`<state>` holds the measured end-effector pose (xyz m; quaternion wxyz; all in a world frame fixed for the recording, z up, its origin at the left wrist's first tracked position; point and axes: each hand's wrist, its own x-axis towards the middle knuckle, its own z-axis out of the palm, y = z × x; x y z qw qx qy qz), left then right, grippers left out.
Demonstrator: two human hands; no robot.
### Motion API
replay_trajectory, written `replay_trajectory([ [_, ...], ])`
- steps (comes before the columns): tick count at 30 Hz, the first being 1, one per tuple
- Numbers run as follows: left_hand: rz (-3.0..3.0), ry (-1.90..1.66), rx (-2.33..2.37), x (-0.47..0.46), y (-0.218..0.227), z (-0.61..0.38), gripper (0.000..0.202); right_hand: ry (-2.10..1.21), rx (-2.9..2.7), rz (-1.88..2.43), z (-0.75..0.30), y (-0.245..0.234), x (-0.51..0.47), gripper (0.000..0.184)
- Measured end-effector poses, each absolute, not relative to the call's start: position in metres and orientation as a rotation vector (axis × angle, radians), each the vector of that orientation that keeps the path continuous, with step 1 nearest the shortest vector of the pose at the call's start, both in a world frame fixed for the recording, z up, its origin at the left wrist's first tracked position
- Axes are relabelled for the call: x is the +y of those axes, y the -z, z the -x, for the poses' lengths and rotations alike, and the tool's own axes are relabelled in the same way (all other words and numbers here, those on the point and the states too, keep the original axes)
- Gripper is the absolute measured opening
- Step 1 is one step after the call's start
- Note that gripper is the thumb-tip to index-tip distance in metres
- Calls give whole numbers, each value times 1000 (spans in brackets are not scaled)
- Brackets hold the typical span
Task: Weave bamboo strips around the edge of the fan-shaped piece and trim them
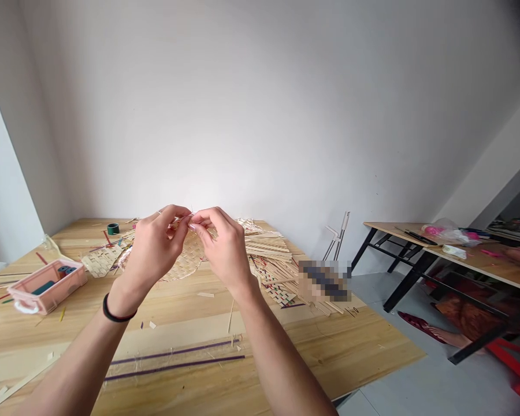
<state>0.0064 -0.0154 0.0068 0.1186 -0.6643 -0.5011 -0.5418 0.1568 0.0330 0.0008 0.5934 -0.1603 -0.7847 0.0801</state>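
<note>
Above the table, my left hand (pixel 156 242) and my right hand (pixel 221 240) meet fingertip to fingertip, each closed in a pinch. A thin, needle-like piece (pixel 192 209) sticks up between the fingertips; its lower part is hidden, and I cannot make out whether thread is on it. Behind and below the hands lies a round woven mat of pale strips (pixel 184 263), partly covered by them. A braided pinkish edge (pixel 123 259) shows beside my left wrist.
Left stands a pink plastic box (pixel 75 282) holding dark spools. A green spool (pixel 113 229) sits farther back. Loose pale strips (pixel 268 248), a coloured woven piece (pixel 279 289) and purple strips (pixel 177 367) lie on the wooden table (pixel 329 358). Another person's foot shows under a second table (pixel 494 263).
</note>
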Motion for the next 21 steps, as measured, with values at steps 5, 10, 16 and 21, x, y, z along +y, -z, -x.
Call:
replay_trajectory([
  [5,1953,1560,-1454,-16,-8,-6,21,-179,-1828,409,-158,-2,30,11],
  [10,1952,1559,-1438,-16,-9,-8,20,-48,-1726,412,-169,-11,25,10],
  [16,2105,1445,-1320,-15,-8,-11,18,-78,-1783,564,-185,-16,38,20],
  [21,2175,1302,-1320,-10,-2,-9,20,-384,-1892,528,-187,-15,44,15],
])
